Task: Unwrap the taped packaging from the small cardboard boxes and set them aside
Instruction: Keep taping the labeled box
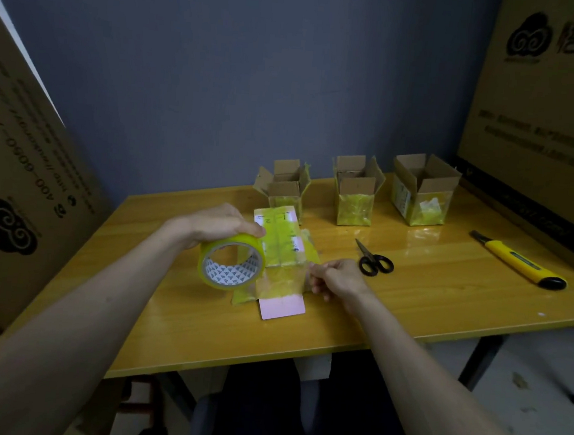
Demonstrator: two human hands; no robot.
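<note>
My left hand (221, 225) grips a roll of yellow tape (230, 264) from above, just left of a small cardboard box (282, 241) wrapped in yellowish tape at the table's middle. A clear strip of tape (280, 280) runs from the roll across the box's near side. My right hand (337, 279) pinches the strip's free end at the box's right. A pink label (282, 307) lies flat in front of the box.
Three opened small boxes (286, 186) (356, 195) (421, 193) stand in a row along the back of the yellow table (444, 298). Black scissors (373, 260) and a yellow utility knife (519, 261) lie to the right. Large cartons (18, 168) (547, 117) flank the table.
</note>
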